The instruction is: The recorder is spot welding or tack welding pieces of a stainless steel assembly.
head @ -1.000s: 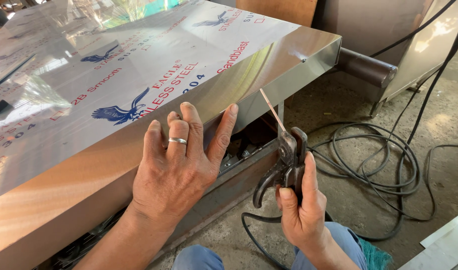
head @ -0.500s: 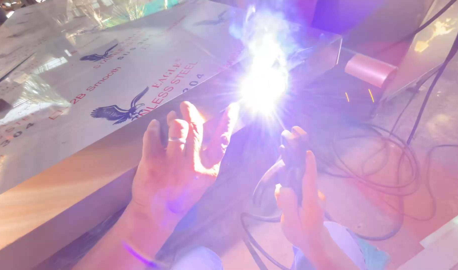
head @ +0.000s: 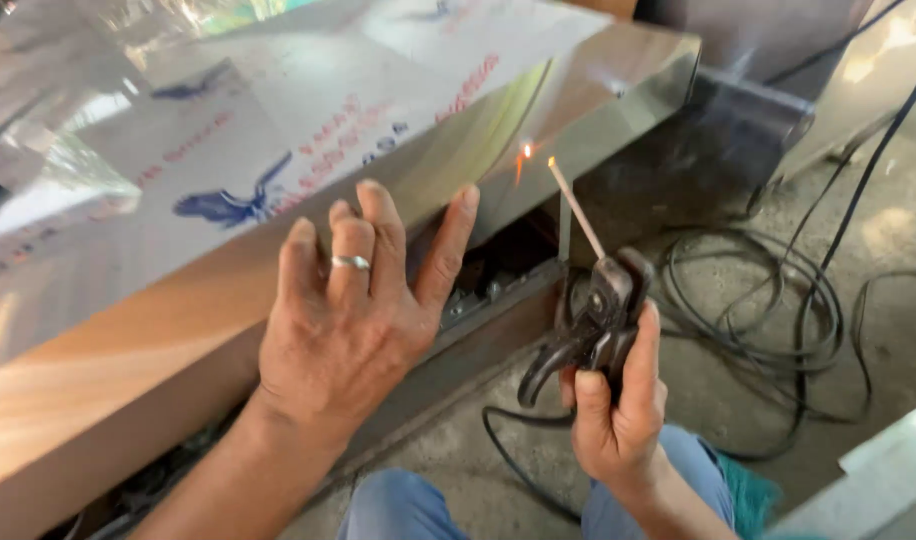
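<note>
1. The left hand (head: 343,325) is bare, with no glove, and wears a plain silver ring (head: 350,262) on one of the middle fingers.
2. The left forearm is bare too, with no sleeve in view.
3. The right hand (head: 618,410) is bare, ungloved and without a ring that shows.
4. Faded blue jeans (head: 418,505) cover the knees at the bottom edge.

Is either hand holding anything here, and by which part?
The right hand holds a black welding electrode holder by its handle; its rod tip glows. The left hand holds nothing, pressed flat on the shiny steel sheet box.
</note>
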